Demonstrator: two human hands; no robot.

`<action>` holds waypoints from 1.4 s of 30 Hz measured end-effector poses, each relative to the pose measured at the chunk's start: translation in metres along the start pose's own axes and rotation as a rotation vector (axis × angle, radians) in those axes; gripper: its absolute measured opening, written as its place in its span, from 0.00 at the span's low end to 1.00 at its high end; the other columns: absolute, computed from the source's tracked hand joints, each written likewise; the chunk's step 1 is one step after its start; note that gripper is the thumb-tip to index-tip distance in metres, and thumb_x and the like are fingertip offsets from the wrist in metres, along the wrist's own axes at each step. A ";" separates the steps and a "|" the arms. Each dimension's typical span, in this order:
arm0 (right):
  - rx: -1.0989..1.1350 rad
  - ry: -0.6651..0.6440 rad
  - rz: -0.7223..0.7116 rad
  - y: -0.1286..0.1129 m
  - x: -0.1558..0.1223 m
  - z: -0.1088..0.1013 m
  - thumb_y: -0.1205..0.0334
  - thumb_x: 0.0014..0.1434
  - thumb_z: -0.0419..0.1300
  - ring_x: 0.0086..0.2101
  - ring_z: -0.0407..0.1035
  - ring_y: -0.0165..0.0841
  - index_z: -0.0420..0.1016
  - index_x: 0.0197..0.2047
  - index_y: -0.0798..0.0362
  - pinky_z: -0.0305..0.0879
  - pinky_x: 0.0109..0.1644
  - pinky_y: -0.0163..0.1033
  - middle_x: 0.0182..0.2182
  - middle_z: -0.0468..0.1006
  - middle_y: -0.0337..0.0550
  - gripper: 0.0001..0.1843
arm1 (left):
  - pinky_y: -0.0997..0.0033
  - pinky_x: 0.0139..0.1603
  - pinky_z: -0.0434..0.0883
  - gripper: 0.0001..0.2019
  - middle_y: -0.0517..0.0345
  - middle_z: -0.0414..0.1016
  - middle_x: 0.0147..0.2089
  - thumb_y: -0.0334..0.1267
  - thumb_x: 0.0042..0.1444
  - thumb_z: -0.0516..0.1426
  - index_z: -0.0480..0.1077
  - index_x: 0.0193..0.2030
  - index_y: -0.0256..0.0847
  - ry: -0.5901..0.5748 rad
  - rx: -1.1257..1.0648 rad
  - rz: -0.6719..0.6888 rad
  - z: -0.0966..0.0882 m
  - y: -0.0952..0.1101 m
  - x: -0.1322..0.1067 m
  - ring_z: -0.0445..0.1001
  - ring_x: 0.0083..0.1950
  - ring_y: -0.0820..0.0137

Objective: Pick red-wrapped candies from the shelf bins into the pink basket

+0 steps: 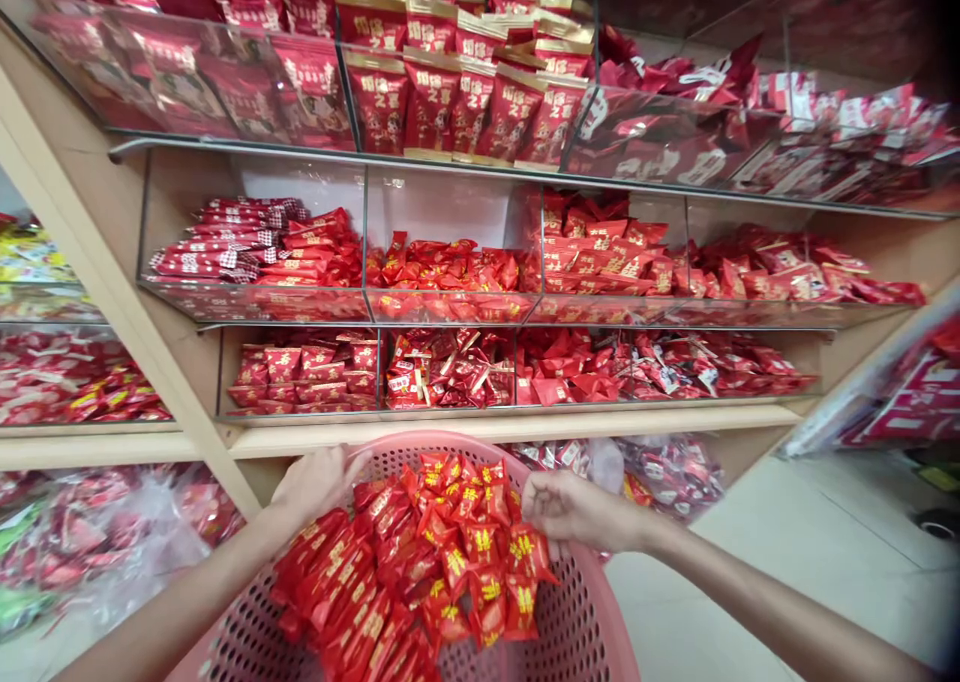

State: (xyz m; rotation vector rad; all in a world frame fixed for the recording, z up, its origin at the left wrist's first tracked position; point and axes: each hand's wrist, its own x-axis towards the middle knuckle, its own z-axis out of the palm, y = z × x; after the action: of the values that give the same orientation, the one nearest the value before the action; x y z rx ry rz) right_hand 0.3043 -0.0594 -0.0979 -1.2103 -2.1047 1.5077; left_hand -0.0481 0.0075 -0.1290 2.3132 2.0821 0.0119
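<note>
A pink perforated plastic basket (600, 612) stands below the shelves, heaped with small red wrapped candies with yellow print (457, 562). Along its left side lie longer red packets (352, 582) in a stacked row. My left hand (319, 484) is closed at the basket's far-left rim, its thumb and fingers about the edge. Over the right rim reaches my right hand (566, 510), fingers curled against the candies at that side. Whether a candy is inside those fingers is hidden.
Wooden shelves with clear dividers hold red candy packets (457, 102) in rows ahead. A wooden shelf edge (480, 429) runs just beyond the basket. Plastic bags of candies (660, 472) lie under the shelf, with more bags (135, 532) at lower left. Tiled floor (810, 542) shows at right.
</note>
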 end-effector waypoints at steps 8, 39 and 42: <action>-0.713 0.181 -0.052 -0.006 -0.001 0.008 0.74 0.47 0.48 0.30 0.64 0.30 0.67 0.30 0.51 0.52 0.31 0.33 0.26 0.71 0.36 0.11 | 0.56 0.39 0.68 0.29 0.38 0.77 0.34 0.55 0.58 0.36 0.70 0.39 0.35 0.000 0.005 0.007 -0.004 0.003 -0.002 0.76 0.40 0.50; -0.813 0.331 -0.265 -0.063 0.003 -0.025 0.72 0.54 0.51 0.34 0.66 0.32 0.71 0.33 0.53 0.58 0.38 0.36 0.31 0.74 0.42 0.09 | 0.57 0.40 0.68 0.28 0.41 0.77 0.35 0.52 0.60 0.34 0.68 0.39 0.36 0.023 0.008 0.012 0.004 -0.002 -0.001 0.76 0.41 0.52; -0.707 0.402 -0.391 -0.117 0.014 -0.052 0.66 0.55 0.55 0.30 0.66 0.29 0.72 0.33 0.54 0.59 0.35 0.34 0.29 0.75 0.40 0.05 | 0.57 0.41 0.68 0.28 0.41 0.77 0.36 0.52 0.59 0.34 0.69 0.38 0.36 0.017 -0.015 0.004 0.005 -0.002 -0.001 0.76 0.42 0.52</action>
State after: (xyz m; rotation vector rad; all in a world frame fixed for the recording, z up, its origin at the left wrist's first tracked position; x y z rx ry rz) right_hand 0.2748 -0.0276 0.0236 -1.0748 -2.4457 0.3112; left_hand -0.0504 0.0063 -0.1337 2.3173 2.0782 0.0474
